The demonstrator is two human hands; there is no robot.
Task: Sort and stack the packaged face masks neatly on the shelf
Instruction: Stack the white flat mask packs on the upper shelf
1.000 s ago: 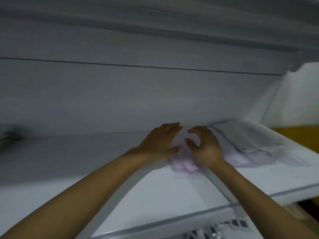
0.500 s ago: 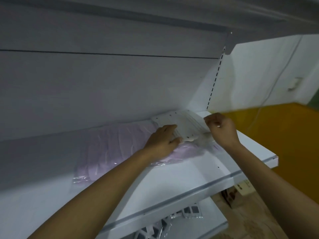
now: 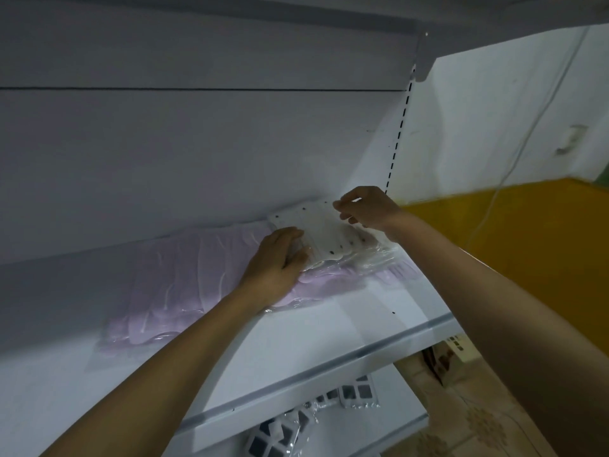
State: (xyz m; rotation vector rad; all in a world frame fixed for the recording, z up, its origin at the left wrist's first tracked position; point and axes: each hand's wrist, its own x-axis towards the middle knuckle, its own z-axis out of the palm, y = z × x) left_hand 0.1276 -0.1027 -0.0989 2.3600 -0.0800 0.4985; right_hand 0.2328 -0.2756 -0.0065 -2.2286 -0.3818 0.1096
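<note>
White pack sat on purple packs; left hand pressed it flat, right hand pinched its far corner. I'd square edges slowly.

glossy plastic mask pkgs, smooth matt shelf

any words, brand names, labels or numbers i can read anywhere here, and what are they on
None can be read in this view.
white mask packs: only black dots show, no legible words.
purple mask packs: no print visible through the wrap.
black-and-white packs below: a pattern of squares, no words legible.
beige box at the right: dark marks, too blurred to read.
</note>
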